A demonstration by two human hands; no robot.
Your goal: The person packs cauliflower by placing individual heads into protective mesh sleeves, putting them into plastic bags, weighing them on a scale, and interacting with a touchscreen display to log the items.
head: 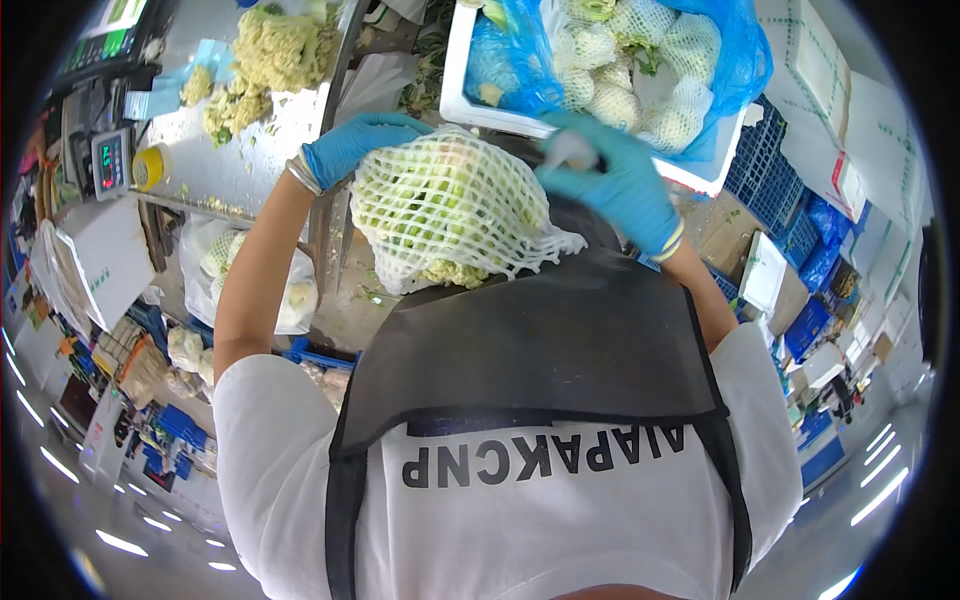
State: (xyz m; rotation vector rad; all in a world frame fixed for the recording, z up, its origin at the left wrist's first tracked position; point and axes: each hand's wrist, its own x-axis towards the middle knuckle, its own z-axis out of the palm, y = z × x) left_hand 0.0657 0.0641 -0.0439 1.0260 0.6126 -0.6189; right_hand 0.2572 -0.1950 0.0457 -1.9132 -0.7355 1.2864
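Observation:
A cauliflower in a white foam net sleeve [450, 202] is close in front of my dark apron, its green stalks showing through the mesh. The gloved fingers of my left hand [367, 146] hold its upper left side, with the fingertips partly hidden behind it. To the right of the cauliflower, my right hand [619, 176] is blurred and curled around a small pale-and-dark object [576, 150], too smeared to name. Just beyond that hand stands a white foam box [517, 124] lined with blue plastic, containing several netted cauliflowers [615, 105].
Loose cauliflower pieces [277, 52] lie on a metal table [247, 161] at the left, near a yellow tape roll [148, 167] and a lit digital display [111, 165]. A plastic bag of netted cauliflowers [300, 296] is below it. Blue crates [765, 169] stand at the right.

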